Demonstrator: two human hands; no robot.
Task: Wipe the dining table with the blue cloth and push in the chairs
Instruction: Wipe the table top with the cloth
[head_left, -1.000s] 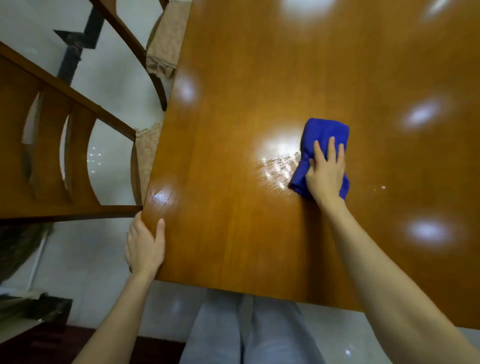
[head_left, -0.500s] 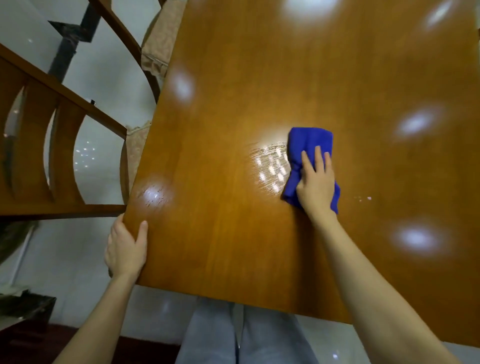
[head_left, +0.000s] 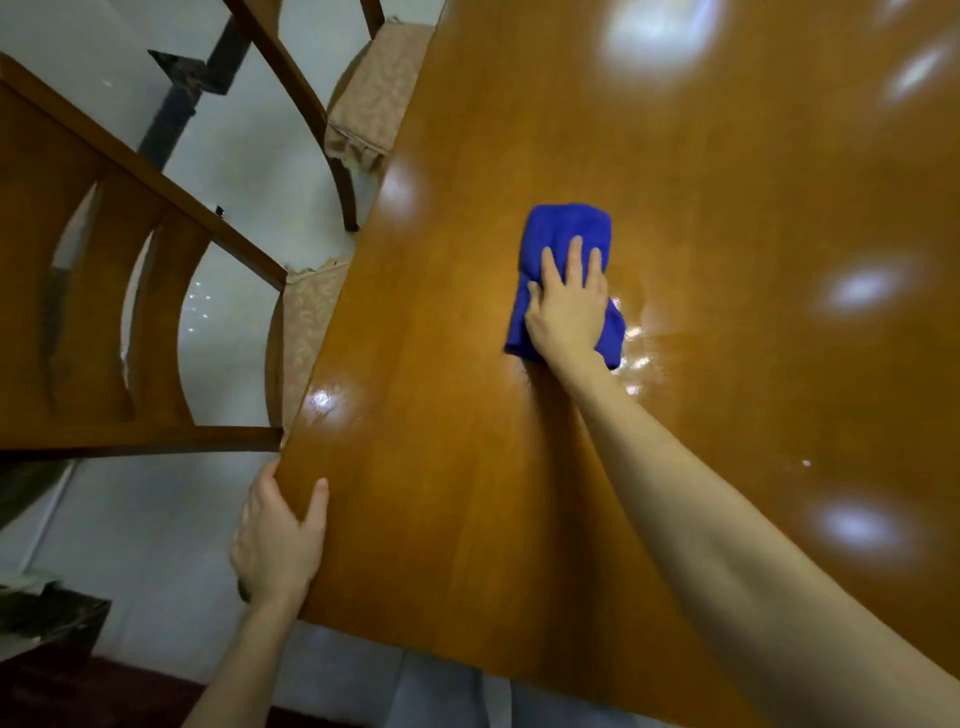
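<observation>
The glossy brown dining table (head_left: 701, 171) fills most of the head view. A folded blue cloth (head_left: 567, 228) lies on it left of centre. My right hand (head_left: 569, 306) presses flat on the cloth with straight fingers. Wet streaks (head_left: 636, 353) shine just right of the cloth. My left hand (head_left: 280, 540) holds the table's near left corner, thumb on top and fingers hidden under the edge. On the left side stand two wooden chairs: the near chair (head_left: 130, 312) with its cushioned seat (head_left: 306, 332) partly under the table, and the far chair (head_left: 369, 104) beyond it.
White glossy floor tiles (head_left: 145, 519) lie left of the table. A dark low piece of furniture (head_left: 47, 613) sits at the bottom left. My legs in grey trousers (head_left: 447, 696) show below the table's near edge. A small white speck (head_left: 806, 462) lies on the table to the right.
My right hand has slid the cloth to the left across the shiny patch, so the wet streaks now lie on its right. My left hand has stayed on the corner.
</observation>
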